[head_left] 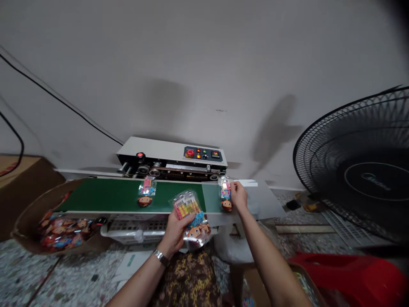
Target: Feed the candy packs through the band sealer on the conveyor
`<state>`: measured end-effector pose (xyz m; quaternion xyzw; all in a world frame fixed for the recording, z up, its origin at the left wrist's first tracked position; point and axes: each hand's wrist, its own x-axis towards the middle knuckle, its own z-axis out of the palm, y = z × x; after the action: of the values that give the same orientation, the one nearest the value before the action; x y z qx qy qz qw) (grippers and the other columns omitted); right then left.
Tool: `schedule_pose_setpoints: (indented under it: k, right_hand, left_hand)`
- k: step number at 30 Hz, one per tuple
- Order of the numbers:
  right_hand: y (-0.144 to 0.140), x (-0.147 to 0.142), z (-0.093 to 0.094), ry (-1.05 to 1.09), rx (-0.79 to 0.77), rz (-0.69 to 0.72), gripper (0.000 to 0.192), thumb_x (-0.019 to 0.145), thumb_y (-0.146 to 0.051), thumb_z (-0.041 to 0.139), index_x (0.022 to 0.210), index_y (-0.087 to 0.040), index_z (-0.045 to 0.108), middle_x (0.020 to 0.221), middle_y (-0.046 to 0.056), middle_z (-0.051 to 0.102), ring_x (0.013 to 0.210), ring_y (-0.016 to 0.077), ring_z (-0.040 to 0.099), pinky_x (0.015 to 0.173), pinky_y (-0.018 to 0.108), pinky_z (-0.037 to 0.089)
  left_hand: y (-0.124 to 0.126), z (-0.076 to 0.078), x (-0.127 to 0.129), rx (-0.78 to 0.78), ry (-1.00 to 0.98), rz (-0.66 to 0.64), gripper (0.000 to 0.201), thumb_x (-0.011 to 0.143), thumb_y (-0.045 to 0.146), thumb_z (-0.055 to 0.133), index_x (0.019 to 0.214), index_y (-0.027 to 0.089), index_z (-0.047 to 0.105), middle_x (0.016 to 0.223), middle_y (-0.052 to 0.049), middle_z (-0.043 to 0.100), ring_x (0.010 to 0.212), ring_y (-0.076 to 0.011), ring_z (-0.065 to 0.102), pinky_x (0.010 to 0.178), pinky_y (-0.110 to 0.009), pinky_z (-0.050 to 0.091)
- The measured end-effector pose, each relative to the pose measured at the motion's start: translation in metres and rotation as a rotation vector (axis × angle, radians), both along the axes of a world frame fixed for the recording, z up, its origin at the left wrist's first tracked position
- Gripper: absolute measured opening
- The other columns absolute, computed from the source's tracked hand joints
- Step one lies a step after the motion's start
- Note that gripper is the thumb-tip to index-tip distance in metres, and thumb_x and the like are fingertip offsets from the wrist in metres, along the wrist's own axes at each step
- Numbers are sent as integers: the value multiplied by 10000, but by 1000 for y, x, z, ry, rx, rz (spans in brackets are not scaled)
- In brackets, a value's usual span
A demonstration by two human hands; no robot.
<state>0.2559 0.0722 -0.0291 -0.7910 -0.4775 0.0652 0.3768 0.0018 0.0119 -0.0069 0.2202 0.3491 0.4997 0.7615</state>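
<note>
My left hand [176, 230] is closed around a stack of clear plastic packets [193, 219] printed with a cartoon character, held in front of the green conveyor belt [102, 194]. At the right end of the sealing machine [172, 157], my right hand [238, 195] pinches the edge of a single packet [226, 196]. That packet stands with its top edge at the machine's inlet and its cartoon face towards me. Farther left, another packet [146, 192] lies on the green belt.
An open carton [24, 226] at the left end of the belt holds many packets. A large black fan [358, 170] stands at the right, above a red plastic object [351, 277]. Below my right arm is a cardboard box [255, 279].
</note>
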Motion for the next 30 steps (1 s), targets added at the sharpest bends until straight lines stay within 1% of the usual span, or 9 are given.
schedule_pose_setpoints:
  k: [4, 7, 10, 13, 15, 17, 23, 27, 30]
  right_hand:
    - [23, 11, -14, -95, -111, -45, 266, 785, -292, 414, 743, -158, 640, 586, 40, 586, 520, 147, 487, 516, 231, 315]
    - [32, -5, -16, -99, -136, 15, 216, 772, -280, 467, 718, -185, 653, 604, 46, 594, 561, 158, 515, 538, 240, 331]
    - [29, -26, -6, -103, -99, 83, 201, 757, -297, 520, 870, -213, 664, 779, 68, 626, 674, 168, 546, 596, 251, 366]
    - [10, -50, 16, 99, 6, 348, 292, 786, -353, 495, 1009, -209, 616, 898, 61, 621, 729, 160, 553, 641, 252, 407]
    - [-9, -67, 30, 324, 23, 574, 301, 808, -402, 467, 974, -194, 607, 836, 37, 625, 687, 148, 554, 612, 241, 422]
    - [-28, -83, 42, 430, 25, 666, 284, 795, -418, 500, 932, -190, 601, 761, 15, 618, 642, 138, 546, 573, 224, 416]
    - [-55, -106, 51, 196, 142, 504, 232, 840, -356, 437, 819, -198, 606, 701, 10, 605, 616, 132, 533, 593, 224, 396]
    - [-51, -103, 45, 247, 192, 386, 241, 846, -364, 429, 857, -193, 598, 745, 23, 611, 675, 146, 551, 631, 233, 419]
    - [-48, -100, 40, 365, 211, 411, 228, 810, -381, 495, 874, -186, 594, 793, 33, 606, 739, 154, 554, 663, 240, 436]
  left_hand:
    - [-2, 5, 0, 4, -8, -2, 470, 574, 128, 754, 1002, 157, 564, 901, -74, 704, 770, -196, 664, 781, -337, 511]
    - [-1, 7, 0, 11, -14, -15, 456, 582, 130, 749, 1002, 150, 573, 909, -83, 703, 783, -205, 664, 799, -352, 505]
    - [-1, 8, 0, 6, -31, -39, 413, 585, 141, 746, 971, 132, 602, 920, -101, 703, 801, -224, 663, 825, -373, 493]
    - [0, 10, -1, 27, -73, -75, 396, 603, 146, 732, 980, 123, 615, 966, -120, 693, 846, -242, 654, 847, -385, 481]
    - [1, 11, -1, 43, -91, -77, 402, 618, 144, 719, 1003, 120, 610, 983, -125, 688, 866, -247, 649, 851, -386, 479]
    - [0, 11, 1, 58, -96, -60, 400, 629, 144, 710, 1014, 118, 603, 996, -125, 683, 875, -250, 647, 847, -386, 481]
    - [-3, 12, 11, 53, -89, -11, 458, 594, 139, 738, 1025, 145, 584, 1026, -102, 676, 914, -248, 635, 862, -383, 475]
    - [-4, 11, 13, 72, -75, 6, 457, 612, 142, 728, 1039, 145, 567, 1019, -104, 676, 917, -248, 634, 875, -407, 466]
    - [-4, 8, 14, 79, -58, 37, 465, 621, 158, 724, 1053, 142, 554, 1025, -107, 673, 929, -250, 630, 879, -410, 462]
